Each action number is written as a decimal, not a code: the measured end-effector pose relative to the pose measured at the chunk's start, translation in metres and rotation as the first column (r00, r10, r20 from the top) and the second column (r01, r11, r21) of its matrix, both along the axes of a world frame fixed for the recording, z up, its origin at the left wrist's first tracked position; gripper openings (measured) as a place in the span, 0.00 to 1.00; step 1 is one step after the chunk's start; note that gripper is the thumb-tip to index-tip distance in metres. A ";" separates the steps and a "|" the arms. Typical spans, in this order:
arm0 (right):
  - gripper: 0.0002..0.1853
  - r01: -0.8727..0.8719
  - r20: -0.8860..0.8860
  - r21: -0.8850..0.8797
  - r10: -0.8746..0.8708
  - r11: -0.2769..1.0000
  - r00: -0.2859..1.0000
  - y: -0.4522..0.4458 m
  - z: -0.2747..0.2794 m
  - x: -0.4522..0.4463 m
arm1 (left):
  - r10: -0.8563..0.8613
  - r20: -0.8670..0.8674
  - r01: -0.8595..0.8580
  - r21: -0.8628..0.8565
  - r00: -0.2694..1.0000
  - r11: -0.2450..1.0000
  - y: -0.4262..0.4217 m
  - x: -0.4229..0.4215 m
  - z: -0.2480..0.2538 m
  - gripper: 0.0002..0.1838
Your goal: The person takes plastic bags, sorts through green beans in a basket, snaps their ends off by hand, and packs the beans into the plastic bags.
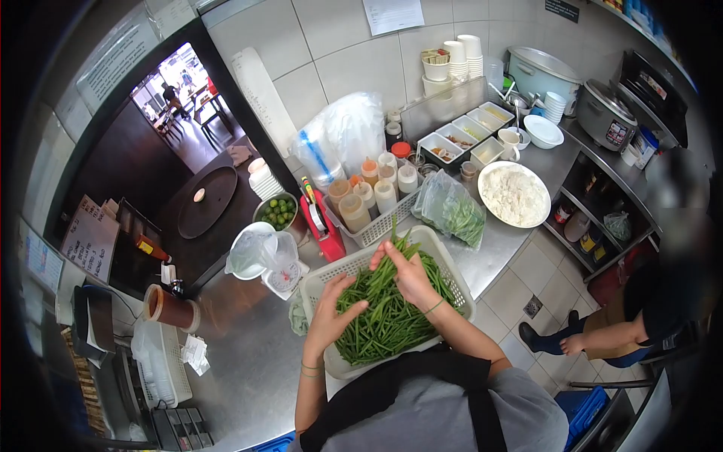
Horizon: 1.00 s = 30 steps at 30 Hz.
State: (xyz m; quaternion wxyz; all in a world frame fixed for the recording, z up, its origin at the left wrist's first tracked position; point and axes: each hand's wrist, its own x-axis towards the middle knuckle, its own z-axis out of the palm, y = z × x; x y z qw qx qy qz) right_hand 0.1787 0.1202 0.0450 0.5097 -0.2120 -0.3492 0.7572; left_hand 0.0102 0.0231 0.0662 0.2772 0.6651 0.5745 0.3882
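Observation:
Long green beans (384, 320) heap up in a pale plastic basket (461, 301) at the front of the steel counter. My right hand (414, 282) is over the far right part of the heap, its fingers closed round some beans whose tips stick out above it. At the left side of the basket, my left hand (329, 313) rests against the heap with thumb and fingers apart. Some fingertips of both hands are partly hidden.
Behind the basket stand a red tape dispenser (321, 226), a crate of sauce bottles (369, 239) and a bag of greens (454, 211). A bowl of white flour-like food (514, 194) sits right. Left are a kitchen scale (285, 277) and limes (276, 213). Another person's hand (574, 344) shows at right.

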 end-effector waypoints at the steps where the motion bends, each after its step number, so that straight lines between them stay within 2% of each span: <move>1: 0.11 0.001 -0.049 -0.084 -0.005 0.996 0.999 0.003 0.005 0.001 | 0.044 0.084 -0.046 0.015 0.996 0.999 0.000 0.000 0.001 0.28; 2: 0.10 -0.005 -0.171 -0.161 -0.023 0.987 0.985 0.003 0.017 -0.002 | 0.085 0.358 -0.085 -0.014 0.930 0.996 0.004 0.006 -0.005 0.24; 3: 0.10 -0.043 -0.237 -0.207 -0.008 0.977 0.972 0.006 0.018 -0.006 | 0.137 0.550 -0.133 -0.047 0.824 0.990 0.007 0.014 -0.007 0.24; 5: 0.09 -0.133 -0.368 -0.292 0.017 0.947 0.930 0.008 0.017 -0.015 | 0.221 0.841 -0.205 -0.134 0.493 0.969 0.014 0.029 -0.009 0.26; 7: 0.08 -0.166 -0.405 -0.312 0.028 0.935 0.914 0.005 0.014 -0.027 | 0.245 0.942 -0.138 -0.218 0.230 0.966 0.021 0.033 -0.023 0.29; 9: 0.08 -0.169 -0.395 -0.302 0.039 0.938 0.918 -0.004 0.010 -0.037 | 0.288 0.957 -0.069 -0.289 -0.026 0.955 0.020 0.038 -0.029 0.29; 10: 0.10 -0.124 -0.318 -0.294 0.025 0.948 0.948 -0.009 0.010 -0.041 | 0.224 0.971 -0.067 -0.230 -0.087 0.971 0.022 0.041 -0.034 0.28; 13: 0.12 -0.098 -0.292 -0.311 0.003 0.945 0.956 -0.021 0.005 -0.051 | 0.224 0.968 -0.140 -0.239 -0.116 0.961 0.023 0.046 -0.040 0.28; 14: 0.16 -0.119 -0.347 -0.301 0.008 0.946 0.938 -0.023 0.004 -0.053 | 0.226 0.965 -0.136 -0.244 -0.135 0.960 0.024 0.046 -0.041 0.27; 17: 0.17 -0.167 -0.481 -0.374 -0.037 0.912 0.876 -0.027 0.009 -0.051 | 0.254 0.947 -0.121 -0.280 -0.197 0.952 0.022 0.048 -0.045 0.23; 18: 0.19 -0.170 -0.475 -0.294 0.010 0.941 0.880 -0.028 0.005 -0.050 | 0.298 0.932 -0.139 -0.329 -0.205 0.934 0.021 0.049 -0.043 0.22; 21: 0.17 -0.124 -0.364 -0.232 0.033 0.965 0.931 -0.028 -0.001 -0.051 | 0.330 0.913 -0.111 -0.363 -0.239 0.925 0.020 0.052 -0.038 0.21; 24: 0.15 -0.016 -0.204 -0.080 -0.001 0.997 0.979 -0.035 0.002 -0.049 | 0.376 0.879 -0.098 -0.419 -0.293 0.903 0.021 0.053 -0.032 0.20; 27: 0.16 0.041 -0.117 0.086 -0.031 0.995 0.993 -0.042 0.004 -0.050 | 0.510 0.807 -0.091 -0.556 -0.299 0.826 0.019 0.054 -0.027 0.19; 30: 0.13 0.054 0.034 0.137 -0.059 0.989 0.998 -0.041 0.000 -0.052 | 0.450 0.870 -0.114 -0.477 -0.200 0.872 0.015 0.059 -0.017 0.19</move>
